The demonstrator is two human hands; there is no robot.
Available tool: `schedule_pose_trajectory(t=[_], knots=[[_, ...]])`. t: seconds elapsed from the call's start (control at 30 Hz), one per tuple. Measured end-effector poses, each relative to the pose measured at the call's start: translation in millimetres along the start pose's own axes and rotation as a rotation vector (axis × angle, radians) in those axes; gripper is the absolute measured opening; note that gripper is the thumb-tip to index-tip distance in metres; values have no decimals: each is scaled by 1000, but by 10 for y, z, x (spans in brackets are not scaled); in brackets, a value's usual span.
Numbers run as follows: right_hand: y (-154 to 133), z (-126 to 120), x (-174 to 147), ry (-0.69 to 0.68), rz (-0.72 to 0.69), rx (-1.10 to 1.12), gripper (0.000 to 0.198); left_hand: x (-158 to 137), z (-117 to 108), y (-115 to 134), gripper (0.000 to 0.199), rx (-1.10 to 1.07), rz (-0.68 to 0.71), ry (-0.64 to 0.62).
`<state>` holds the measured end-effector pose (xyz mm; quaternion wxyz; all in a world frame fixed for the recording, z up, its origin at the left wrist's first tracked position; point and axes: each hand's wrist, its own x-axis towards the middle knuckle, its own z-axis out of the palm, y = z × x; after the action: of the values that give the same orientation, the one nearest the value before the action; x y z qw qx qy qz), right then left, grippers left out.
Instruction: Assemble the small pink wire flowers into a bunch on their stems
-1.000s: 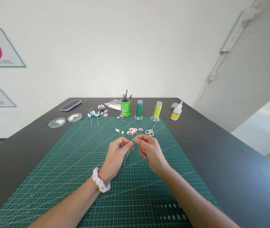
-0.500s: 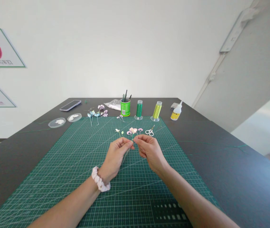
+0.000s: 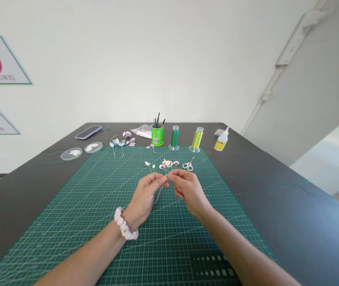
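Over the cutting mat (image 3: 97,222), my left hand (image 3: 150,188) pinches the thin green stem of a small peach flower (image 3: 167,163), whose head shows just above the fingertips. Thin pale strands (image 3: 157,194) trail below the left fingers. My right hand (image 3: 187,188) is closed in a pinch right beside it, fingertips almost touching the left ones; what lies between them is too small to make out. Just beyond the hands lie pink ring-shaped petals (image 3: 175,163), a pale flower (image 3: 147,163), a small green leaf (image 3: 153,166) and white-handled scissors (image 3: 187,166).
Along the back stand a green can (image 3: 157,136) of tools, a green thread spool (image 3: 174,138), a yellow-green spool (image 3: 197,140) and a glue bottle (image 3: 221,140). Leftward are blue flowers (image 3: 115,142), purple flowers (image 3: 131,142), two shallow dishes (image 3: 71,154) (image 3: 93,147) and a phone (image 3: 88,132).
Both hands keep nearly the same place and pinch. The peach flower head has turned slightly, and the strands under my left hand have shifted a little.
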<state>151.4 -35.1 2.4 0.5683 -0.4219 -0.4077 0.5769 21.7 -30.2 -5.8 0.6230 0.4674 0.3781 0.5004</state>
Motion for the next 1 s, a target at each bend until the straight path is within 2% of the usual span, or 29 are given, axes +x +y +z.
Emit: schedule_pose_trajectory(t=[0.27, 1.0], knots=[[-6, 5, -6, 1, -2, 5, 23, 5, -2, 12, 16, -47, -52, -27], [12, 6, 9, 22, -3, 13, 20, 10, 1, 6, 17, -92, -75, -50]])
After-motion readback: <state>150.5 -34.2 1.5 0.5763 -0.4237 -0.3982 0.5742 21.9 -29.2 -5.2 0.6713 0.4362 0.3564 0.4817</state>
